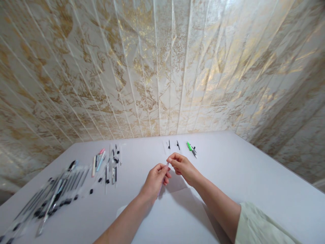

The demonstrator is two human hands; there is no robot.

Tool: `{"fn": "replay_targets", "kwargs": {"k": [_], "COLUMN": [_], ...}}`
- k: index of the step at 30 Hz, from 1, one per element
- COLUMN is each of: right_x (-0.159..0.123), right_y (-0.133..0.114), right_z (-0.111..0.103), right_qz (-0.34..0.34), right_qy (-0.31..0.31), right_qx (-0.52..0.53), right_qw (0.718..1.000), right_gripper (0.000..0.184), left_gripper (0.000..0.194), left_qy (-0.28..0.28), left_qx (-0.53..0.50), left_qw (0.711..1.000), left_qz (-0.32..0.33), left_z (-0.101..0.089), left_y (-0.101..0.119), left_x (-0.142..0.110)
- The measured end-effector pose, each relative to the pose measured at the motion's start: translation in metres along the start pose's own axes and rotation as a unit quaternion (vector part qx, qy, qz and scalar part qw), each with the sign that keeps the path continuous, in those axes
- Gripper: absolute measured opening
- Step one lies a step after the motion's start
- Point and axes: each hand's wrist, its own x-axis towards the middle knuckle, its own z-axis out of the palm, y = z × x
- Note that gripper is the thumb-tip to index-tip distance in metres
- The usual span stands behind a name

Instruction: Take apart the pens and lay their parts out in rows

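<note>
My left hand [154, 181] is closed around a slim pink-purple pen [159, 191], which stands tilted with its lower end showing below the palm. At the pen's upper end, my right hand [185, 168] pinches with thumb and fingertips. Any small part between those fingertips is hidden. Both hands are above a white sheet of paper [182, 211] near the middle of the table. Beyond them lie two thin dark refills [178, 145] with small black caps, and a green pen [189, 146] with a grey tip section.
On the left of the white table [266, 176] lies a spread of clear pen tubes and dark refills [73, 179]. Loose black caps [91, 191] are scattered around it. A pink pen, a cream pen and a light blue pen [101, 161] lie farther back. A gold-patterned curtain [144, 74] hangs behind.
</note>
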Motion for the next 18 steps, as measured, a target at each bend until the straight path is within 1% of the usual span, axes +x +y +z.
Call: {"fn": "replay_targets", "kwargs": {"k": [2,4,6,8,10,11,13,14,15,18], "right_x": [0.001,0.001,0.002,0.003,0.007,0.011,0.023,0.032,0.042,0.075], "right_y": [0.001,0.004,0.008,0.011,0.012,0.012,0.01,0.008,0.007,0.004], "right_z": [0.0,-0.002,-0.004,-0.006,-0.006,-0.004,0.003,0.007,0.013,0.031], "right_qz": [0.005,0.008,0.023,0.046,0.058,0.054,0.025,0.005,-0.023,-0.041], "right_qy": [-0.001,0.003,0.015,0.019,0.003,-0.011,-0.028,-0.024,-0.001,0.027], "right_qx": [-0.006,-0.012,-0.01,0.004,0.014,0.003,-0.088,-0.167,-0.275,-0.375], "right_qw": [1.0,1.0,1.0,0.999,0.998,0.998,0.995,0.986,0.961,0.926], "right_gripper": [0.026,0.024,0.02,0.015,0.017,0.018,0.015,0.014,0.015,0.029], "left_gripper": [0.035,0.037,0.038,0.039,0.04,0.041,0.042,0.042,0.042,0.041], "left_qy": [-0.001,0.021,0.069,0.13,0.185,0.206,0.233,0.242,0.248,0.265], "left_qx": [-0.008,-0.012,-0.014,-0.014,-0.012,-0.012,-0.017,-0.021,-0.026,-0.037], "left_qw": [1.0,1.0,0.998,0.991,0.982,0.977,0.969,0.967,0.965,0.959], "left_qz": [-0.007,-0.015,-0.008,0.018,0.048,0.06,0.075,0.08,0.084,0.091], "left_z": [0.0,-0.001,-0.005,-0.012,-0.019,-0.022,-0.026,-0.028,-0.029,-0.034], "left_y": [-0.001,-0.002,-0.005,-0.007,-0.009,-0.01,-0.01,-0.01,-0.01,-0.011], "left_x": [0.0,0.001,0.005,0.01,0.016,0.018,0.022,0.024,0.025,0.027]}}
